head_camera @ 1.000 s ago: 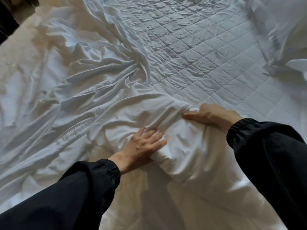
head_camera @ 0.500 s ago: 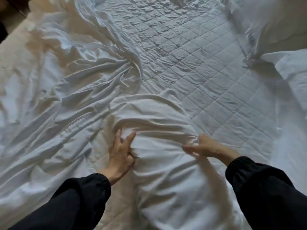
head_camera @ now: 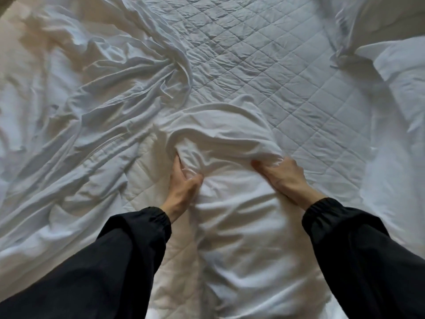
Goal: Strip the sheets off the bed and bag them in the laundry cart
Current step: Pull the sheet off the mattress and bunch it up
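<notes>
A white sheet (head_camera: pixel 218 143) lies bunched in a mound at the middle of the bed, over the quilted mattress pad (head_camera: pixel 264 72). My left hand (head_camera: pixel 181 183) grips a fold on the mound's left side, thumb and fingers pinched into the cloth. My right hand (head_camera: pixel 280 173) holds the mound's right edge, its fingers curled under the fabric. More of the crumpled white sheet (head_camera: pixel 87 107) spreads over the left half of the bed. Both arms wear black sleeves. No laundry cart is in view.
White pillows (head_camera: pixel 404 72) lie at the right side of the bed, another (head_camera: pixel 368 17) behind them at the top right. A strip of dark floor shows at the top left corner.
My left hand has slid from the top of the mound to its left side and closed on a fold. The sheet has gathered toward me, baring more quilted pad.
</notes>
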